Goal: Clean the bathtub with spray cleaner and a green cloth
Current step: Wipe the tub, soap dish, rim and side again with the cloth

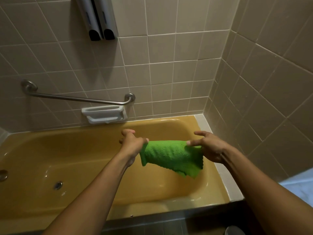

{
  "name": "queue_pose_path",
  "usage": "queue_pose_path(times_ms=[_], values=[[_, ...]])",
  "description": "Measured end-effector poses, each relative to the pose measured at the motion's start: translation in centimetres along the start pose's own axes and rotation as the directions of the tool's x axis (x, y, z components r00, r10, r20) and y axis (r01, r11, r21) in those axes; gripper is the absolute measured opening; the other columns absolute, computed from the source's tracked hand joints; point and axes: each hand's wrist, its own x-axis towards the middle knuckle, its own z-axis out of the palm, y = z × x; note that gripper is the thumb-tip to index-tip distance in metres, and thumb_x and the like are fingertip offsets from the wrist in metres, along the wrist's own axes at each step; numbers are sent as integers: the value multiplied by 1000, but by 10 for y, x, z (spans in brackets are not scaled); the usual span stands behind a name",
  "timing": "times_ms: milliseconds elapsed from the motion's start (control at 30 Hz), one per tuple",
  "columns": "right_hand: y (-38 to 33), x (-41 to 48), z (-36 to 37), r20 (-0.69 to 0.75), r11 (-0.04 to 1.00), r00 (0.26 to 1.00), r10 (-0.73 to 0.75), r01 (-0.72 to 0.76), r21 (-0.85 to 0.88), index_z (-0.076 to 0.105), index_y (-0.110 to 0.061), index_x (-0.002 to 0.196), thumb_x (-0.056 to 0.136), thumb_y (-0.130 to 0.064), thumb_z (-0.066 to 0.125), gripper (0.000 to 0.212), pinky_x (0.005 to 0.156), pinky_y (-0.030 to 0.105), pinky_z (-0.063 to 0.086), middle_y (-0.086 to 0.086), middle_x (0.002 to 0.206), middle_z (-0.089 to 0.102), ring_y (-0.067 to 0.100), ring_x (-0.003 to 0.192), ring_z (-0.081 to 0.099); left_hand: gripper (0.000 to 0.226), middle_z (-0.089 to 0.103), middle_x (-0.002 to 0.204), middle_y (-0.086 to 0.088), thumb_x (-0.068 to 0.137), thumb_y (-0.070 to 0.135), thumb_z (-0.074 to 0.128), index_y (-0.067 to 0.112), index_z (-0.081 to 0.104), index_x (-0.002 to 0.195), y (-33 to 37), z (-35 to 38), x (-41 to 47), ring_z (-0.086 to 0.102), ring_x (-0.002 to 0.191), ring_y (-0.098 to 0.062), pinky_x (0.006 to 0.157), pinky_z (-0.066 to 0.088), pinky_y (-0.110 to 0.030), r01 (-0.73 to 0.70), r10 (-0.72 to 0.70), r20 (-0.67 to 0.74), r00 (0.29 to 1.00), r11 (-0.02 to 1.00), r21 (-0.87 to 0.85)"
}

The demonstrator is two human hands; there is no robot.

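A green cloth (171, 155) hangs stretched between both hands, above the right end of the yellow bathtub (71, 150). My left hand (132, 144) pinches the cloth's left edge. My right hand (207, 146) pinches its right edge with thumb and fingers, the other fingers spread. The cloth's lower corner droops toward the tub. No spray bottle is in view.
A metal grab bar (76, 98) and a white soap dish (104, 113) are on the tiled back wall. Two soap dispensers (100, 19) hang higher up. The drain (58, 185) is on the tub floor at left. A tiled side wall (271, 82) stands to the right.
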Motion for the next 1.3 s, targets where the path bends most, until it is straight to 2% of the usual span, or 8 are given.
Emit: queue_pose_path(times_ms=[133, 233, 300, 467, 667, 833, 1033, 1300], values=[[-8, -16, 5, 104, 927, 993, -50, 85, -365, 58, -26, 129, 65, 11, 85, 79, 92, 46, 59, 17, 136, 47, 38, 117, 56, 72, 38, 133, -11, 74, -11, 76, 28, 42, 124, 7, -8, -8, 47, 114, -27, 97, 51, -46, -43, 32, 137, 990, 996, 78], [-10, -23, 13, 81, 596, 980, -184, 176, -783, 62, -26, 124, 72, 6, 84, 65, 69, 25, 58, 5, 129, 45, 27, 106, 58, 72, 36, 132, -5, 71, -12, 81, 30, 49, 121, 14, -10, -24, 48, 104, -16, 75, 50, -24, -211, 103, 333, 937, 927, 309], [-12, -26, 17, 112, 409, 962, -250, 210, -888, 62, -27, 128, 74, -3, 86, 64, 76, 21, 53, 2, 127, 41, 23, 108, 53, 69, 34, 131, -1, 73, -10, 81, 31, 51, 119, 18, -9, -32, 48, 108, -17, 74, 53, -19, -307, 96, 452, 887, 853, 421], [-12, -34, 19, 148, 287, 934, -325, 246, -926, 60, -30, 135, 77, -17, 87, 66, 98, 26, 47, -2, 125, 38, 18, 115, 43, 63, 29, 129, 5, 78, -6, 77, 34, 48, 118, 14, -8, -41, 38, 119, -16, 75, 48, -12, -490, 148, 536, 831, 651, 579], [-6, -40, 25, 249, 188, 930, -270, 305, -934, 62, -26, 133, 77, -16, 87, 62, 92, 23, 52, -1, 127, 40, 18, 112, 47, 51, 27, 127, 5, 82, 9, 79, 24, 53, 123, 11, -7, -49, 34, 115, -15, 86, 56, -25, -634, 238, 590, 771, 373, 678], [-6, -44, 22, 322, 86, 886, -332, 369, -926, 69, -23, 127, 93, -22, 72, 34, 99, 24, 45, -2, 124, 48, 14, 116, 46, 25, 36, 127, 5, 92, 15, 71, 20, 68, 116, 10, -9, -46, 37, 116, -13, 97, 46, -26, -669, 342, 576, 743, 361, 649], [-9, -42, 3, 285, 115, 875, -390, 354, -928, 73, -29, 115, 95, -39, 67, 24, 111, 43, 40, -5, 145, 43, 17, 133, 37, 25, 48, 125, 14, 92, 36, 73, 27, 73, 115, 12, -25, -33, 40, 116, -9, 102, 41, -33, -648, 360, 540, 761, 372, 665], [-6, -46, -6, 145, 770, 902, -407, 425, -475, 74, -17, 102, 99, -22, 65, 10, 79, 37, 52, -1, 92, 72, 15, 86, 64, 11, 74, 87, 3, 87, 21, 81, 17, 76, 96, 17, -36, -28, 66, 76, -1, 67, 51, -21, -482, 351, 424, 835, 837, 257]])
